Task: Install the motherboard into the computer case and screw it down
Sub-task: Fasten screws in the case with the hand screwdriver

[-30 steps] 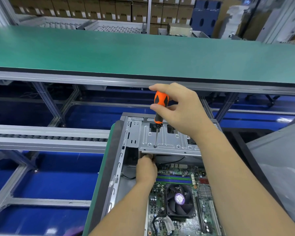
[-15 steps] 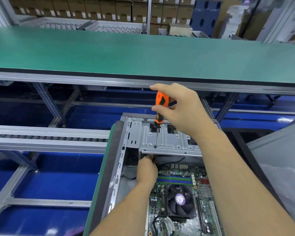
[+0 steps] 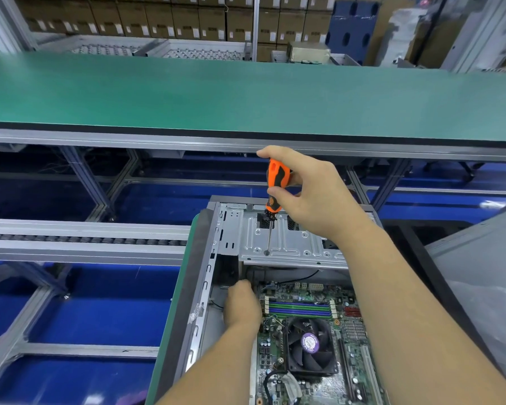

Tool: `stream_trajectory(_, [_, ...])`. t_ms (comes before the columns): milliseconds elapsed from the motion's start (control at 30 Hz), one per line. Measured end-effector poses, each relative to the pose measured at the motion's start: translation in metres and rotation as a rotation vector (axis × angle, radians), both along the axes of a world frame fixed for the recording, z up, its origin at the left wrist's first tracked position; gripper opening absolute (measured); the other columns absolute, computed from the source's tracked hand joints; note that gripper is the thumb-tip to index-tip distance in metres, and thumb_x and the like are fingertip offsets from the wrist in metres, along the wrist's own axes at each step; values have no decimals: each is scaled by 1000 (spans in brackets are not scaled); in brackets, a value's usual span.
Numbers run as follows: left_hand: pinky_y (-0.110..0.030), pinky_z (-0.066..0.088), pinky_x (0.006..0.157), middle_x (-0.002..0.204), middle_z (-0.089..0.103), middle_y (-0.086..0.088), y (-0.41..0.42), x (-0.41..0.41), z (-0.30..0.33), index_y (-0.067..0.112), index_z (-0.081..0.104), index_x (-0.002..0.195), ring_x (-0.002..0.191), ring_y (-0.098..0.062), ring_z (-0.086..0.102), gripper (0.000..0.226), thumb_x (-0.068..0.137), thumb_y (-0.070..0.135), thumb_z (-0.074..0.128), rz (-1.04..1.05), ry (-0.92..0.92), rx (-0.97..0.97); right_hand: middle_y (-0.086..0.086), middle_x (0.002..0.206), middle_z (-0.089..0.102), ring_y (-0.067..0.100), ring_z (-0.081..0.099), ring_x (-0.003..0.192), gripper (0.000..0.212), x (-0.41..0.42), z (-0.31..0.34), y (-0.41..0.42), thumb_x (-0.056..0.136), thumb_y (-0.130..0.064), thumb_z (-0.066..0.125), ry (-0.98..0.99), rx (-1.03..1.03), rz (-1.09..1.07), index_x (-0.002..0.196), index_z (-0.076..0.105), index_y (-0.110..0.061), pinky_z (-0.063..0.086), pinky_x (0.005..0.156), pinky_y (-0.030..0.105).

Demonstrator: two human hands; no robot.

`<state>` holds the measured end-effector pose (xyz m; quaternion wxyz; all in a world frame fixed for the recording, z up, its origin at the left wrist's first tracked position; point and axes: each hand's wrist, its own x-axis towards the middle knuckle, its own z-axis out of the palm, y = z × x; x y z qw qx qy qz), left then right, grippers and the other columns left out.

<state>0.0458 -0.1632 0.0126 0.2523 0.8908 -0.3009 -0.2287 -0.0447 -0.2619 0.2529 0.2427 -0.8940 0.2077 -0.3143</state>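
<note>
Two hands share one job here. The right hand [image 3: 316, 197] pinches the orange-and-black-handled screwdriver [image 3: 276, 185] between thumb and curled fingers [image 3: 281, 195], holding it nearly upright so its thin steel shaft passes down to a hole in the silver stamped-metal drive bracket [image 3: 292, 244], probably reaching for a screw underneath. The left hand [image 3: 241, 305] reaches under that bracket at the far left corner of the green motherboard [image 3: 304, 311], likely steadying board or screw; its fingertips are hidden, so I cannot tell their grip. The board lies flat inside the grey steel computer case [image 3: 208, 273], black cooler fan [image 3: 310, 343] facing up.
</note>
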Motion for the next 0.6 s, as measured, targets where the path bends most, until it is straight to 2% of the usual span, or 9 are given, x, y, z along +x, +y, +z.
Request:
stream_trajectory(67, [-31,40,57,73,55,-6,1,-1,-2,11,45,69,65,-22,49,29,94,-2,53,39,26,-23,-9,92,61,18,64,90,55,0,0,-1,92,-9,70,1,-4,0,139,55,-33,56,90,40])
stream_trajectory(167, [-31,42,60,81,64,-10,0,-1,-3,8,53,79,68,-23,52,18,93,-2,50,37,45,-42,-10,93,61,18,64,91,55,0,0,-1,92,-9,70,-2,-3,6,139,55,-33,56,92,41])
stream_trajectory(267, [-34,51,71,81,62,-3,-1,-1,-2,22,45,83,72,-23,52,23,94,2,47,36,50,-66,-14,93,59,18,64,92,54,1,-1,-1,92,-9,70,-6,-10,15,139,54,-32,56,92,41])
stream_trajectory(300, [-35,53,73,82,62,-1,-1,-1,-2,24,49,85,73,-24,55,23,95,3,47,29,46,-65,-16,93,59,19,64,92,54,1,-1,-2,92,-9,70,-8,-11,16,139,54,-32,56,93,41])
stream_trajectory(333, [-35,54,74,84,66,-2,-3,-1,-1,25,57,88,75,-25,60,24,95,5,46,9,34,-62,-18,93,58,18,64,92,55,1,-1,-2,92,-10,70,-8,-14,18,140,54,-32,56,93,41])
stream_trajectory(400, [-32,55,72,97,73,-5,-6,-1,-2,24,70,109,82,-26,66,32,97,7,46,-28,35,-69,-19,93,57,18,63,91,55,1,-1,-2,92,-10,70,-7,-21,22,140,54,-32,56,93,42])
stream_trajectory(467, [-30,54,76,112,73,-6,-10,0,-2,23,68,125,92,-28,67,38,98,7,46,-38,70,-83,-22,93,56,17,63,92,55,1,-1,-3,92,-10,70,-5,-26,28,140,54,-32,56,93,42])
stream_trajectory(600, [-32,54,80,117,72,-8,-11,1,-5,22,67,128,97,-29,66,44,97,3,43,-68,76,-70,-30,93,52,15,63,93,55,1,1,-3,92,-11,71,2,-43,28,141,54,-31,56,95,43])
